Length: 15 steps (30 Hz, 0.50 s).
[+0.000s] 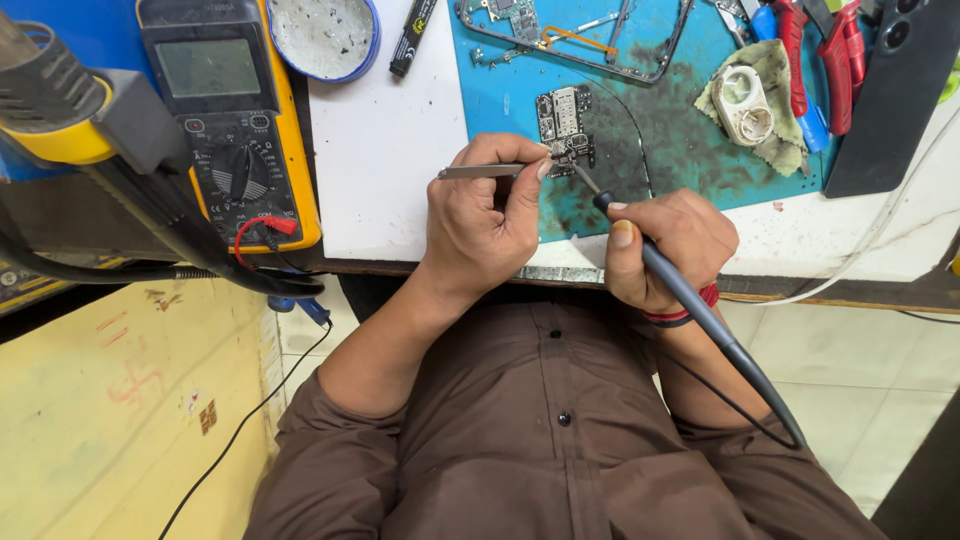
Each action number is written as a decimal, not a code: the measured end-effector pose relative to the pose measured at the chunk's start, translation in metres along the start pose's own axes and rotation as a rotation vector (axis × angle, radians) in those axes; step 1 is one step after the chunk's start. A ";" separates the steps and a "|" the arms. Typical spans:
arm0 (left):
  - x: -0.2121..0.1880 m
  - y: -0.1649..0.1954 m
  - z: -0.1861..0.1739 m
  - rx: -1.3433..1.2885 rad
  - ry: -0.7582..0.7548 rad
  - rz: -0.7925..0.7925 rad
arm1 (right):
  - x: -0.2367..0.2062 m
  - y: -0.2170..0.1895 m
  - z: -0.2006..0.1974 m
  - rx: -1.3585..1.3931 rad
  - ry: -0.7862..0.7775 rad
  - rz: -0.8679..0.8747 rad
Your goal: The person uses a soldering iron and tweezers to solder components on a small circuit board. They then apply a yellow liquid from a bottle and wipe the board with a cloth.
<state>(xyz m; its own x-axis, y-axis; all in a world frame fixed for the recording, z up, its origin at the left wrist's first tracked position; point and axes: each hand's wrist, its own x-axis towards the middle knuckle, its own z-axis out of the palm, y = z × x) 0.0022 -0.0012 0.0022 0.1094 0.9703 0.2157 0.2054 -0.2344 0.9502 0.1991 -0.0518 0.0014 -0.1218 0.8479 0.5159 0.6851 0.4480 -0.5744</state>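
Note:
My left hand [485, 225] pinches metal tweezers [480, 171] whose tips rest on a small dark circuit board [565, 125] lying on a stained blue work mat [690, 150]. In my right hand [665, 245] is a slim dark soldering iron [690, 300], held like a pen. Its thin tip touches the lower edge of the same board, right beside the tweezer tips. The iron's cable runs down past my right wrist, which has a red thread band around it.
A yellow multimeter [235, 120] with red and black leads stands at the left, beside a hot-air nozzle [50, 100]. On the mat lie a phone frame [575, 40], a cloth with a white tape roll [745, 100], red pliers [840, 60] and a black phone [895, 90]. A round dish [325, 35] and marker [410, 35] sit behind.

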 end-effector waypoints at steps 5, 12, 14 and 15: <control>0.001 0.000 0.000 0.010 -0.002 0.015 | 0.001 -0.001 0.000 0.000 0.003 0.001; -0.001 0.000 0.000 0.011 0.001 0.009 | -0.001 -0.001 -0.002 0.000 -0.018 0.014; 0.000 0.000 0.000 -0.006 -0.018 -0.042 | -0.001 -0.001 -0.001 -0.003 -0.010 0.005; 0.000 0.000 0.000 -0.016 -0.027 -0.067 | -0.001 -0.001 -0.001 -0.006 -0.006 0.001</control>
<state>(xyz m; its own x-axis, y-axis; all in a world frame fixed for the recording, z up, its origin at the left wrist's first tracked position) 0.0020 -0.0016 0.0024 0.1219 0.9818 0.1460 0.1972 -0.1681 0.9658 0.1992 -0.0527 0.0020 -0.1261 0.8499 0.5116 0.6895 0.4459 -0.5709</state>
